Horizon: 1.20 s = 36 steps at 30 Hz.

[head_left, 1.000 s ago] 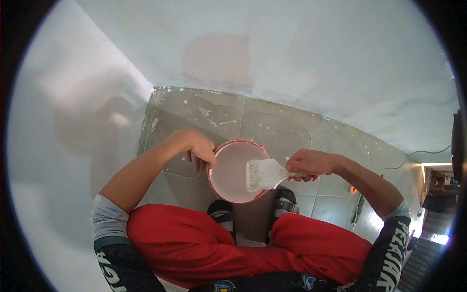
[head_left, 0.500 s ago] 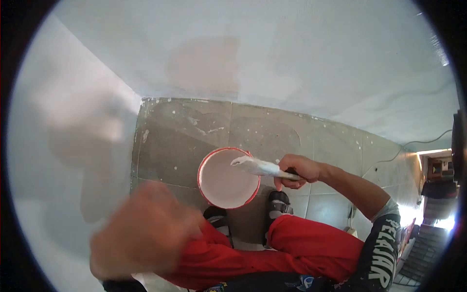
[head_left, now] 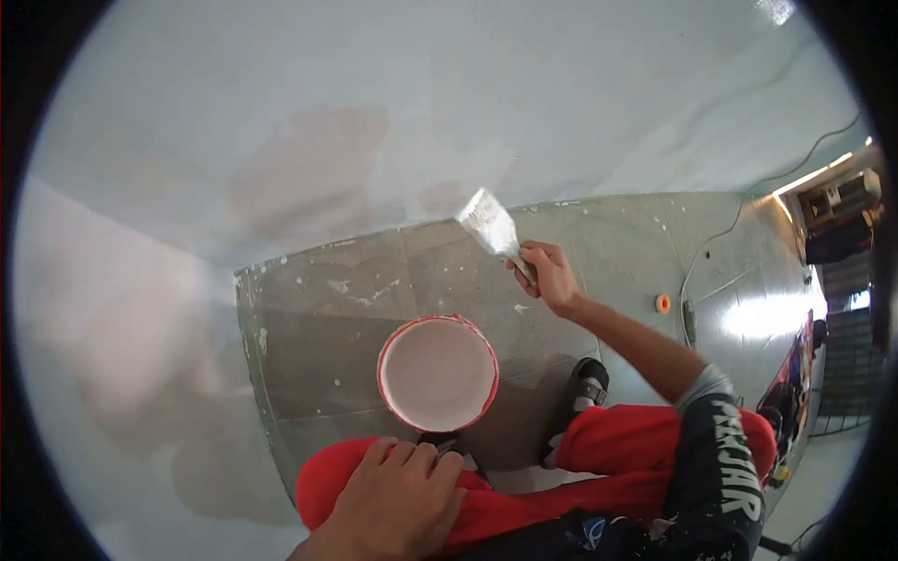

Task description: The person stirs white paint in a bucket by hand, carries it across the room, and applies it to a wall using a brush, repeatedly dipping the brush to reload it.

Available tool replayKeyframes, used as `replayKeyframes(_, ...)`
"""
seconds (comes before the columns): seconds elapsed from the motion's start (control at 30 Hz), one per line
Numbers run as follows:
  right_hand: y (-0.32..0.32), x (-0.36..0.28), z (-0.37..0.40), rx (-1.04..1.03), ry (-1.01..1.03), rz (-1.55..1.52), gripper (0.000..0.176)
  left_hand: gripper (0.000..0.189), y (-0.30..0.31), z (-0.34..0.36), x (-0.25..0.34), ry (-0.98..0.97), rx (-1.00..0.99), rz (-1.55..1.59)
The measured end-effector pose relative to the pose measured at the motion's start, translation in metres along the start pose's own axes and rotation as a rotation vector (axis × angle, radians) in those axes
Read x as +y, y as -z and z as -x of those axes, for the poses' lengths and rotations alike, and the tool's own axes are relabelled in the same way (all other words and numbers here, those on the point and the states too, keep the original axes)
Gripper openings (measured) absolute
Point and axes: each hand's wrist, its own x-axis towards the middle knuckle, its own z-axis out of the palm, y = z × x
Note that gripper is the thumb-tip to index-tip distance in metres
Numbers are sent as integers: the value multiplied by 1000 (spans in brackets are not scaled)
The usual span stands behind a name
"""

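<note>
Pale painted walls (head_left: 374, 93) meet a grey tiled floor (head_left: 318, 318) flecked with paint. The right hand (head_left: 552, 276) grips a brush (head_left: 488, 222) at the wall's foot; the left hand (head_left: 398, 500) lies slack on a knee (head_left: 327, 477) near the bucket (head_left: 437, 372).

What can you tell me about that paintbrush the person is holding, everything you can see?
The paintbrush is wide and flat, its bristles thickly coated in white paint. Its handle is mostly hidden in the right hand, the only thing gripping it. It is held tilted, bristles pointing up and left, at the foot of the pale wall; whether they touch the wall cannot be told. It is apart from the red-rimmed bucket.
</note>
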Motion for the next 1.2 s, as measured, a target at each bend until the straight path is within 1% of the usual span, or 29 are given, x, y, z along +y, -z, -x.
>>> replayKeyframes(0.07,-10,46,-21,381,31,-106,28,29,2,-2,-1,-18,25,-14)
replayKeyframes(0.1,-14,66,-31,382,32,-105,28,29,2,-3,-2,-27,53,-16)
replayKeyframes(0.13,-19,88,-39,477,35,-69,29,29,2,-4,-3,-29,50,-17)
replayKeyframes(0.17,-22,108,-48,573,39,-35,29,29,1,-5,-3,-79,93,29)
replayKeyframes(0.2,-24,126,-56,577,40,-42,29,28,2,-6,-3,-129,135,74)
replayKeyframes(0.23,-27,142,-65,608,15,6,27,28,3,-6,-3,-130,130,66)
replayKeyframes(0.3,-31,150,-76,638,-7,44,26,28,6,-5,-2,-30,70,56)
replayKeyframes(0.4,-31,164,-92,689,-12,110,25,29,6,-4,-3,-33,87,63)
replayKeyframes(0.47,-27,170,-105,839,69,216,25,30,5,-3,-4,-41,89,58)
replayKeyframes(0.6,-15,154,-109,814,47,258,26,32,7,-2,-3,-41,108,73)
replayKeyframes(0.67,-14,147,-108,800,-27,324,29,32,6,-3,-2,-41,108,69)
replayKeyframes(1.0,-22,136,-114,807,-55,355,30,35,4,-2,2,-42,116,78)
replayKeyframes(1.07,-22,137,-115,824,64,314,26,35,3,-1,2,-46,121,77)
replayKeyframes(1.1,-21,139,-115,824,65,314,26,36,3,-1,2,-50,127,78)
replayKeyframes(1.17,-23,143,-110,790,150,113,21,35,5,-1,2,-44,116,68)
replayKeyframes(1.2,-24,145,-107,789,148,116,21,35,5,-1,3,-38,100,57)
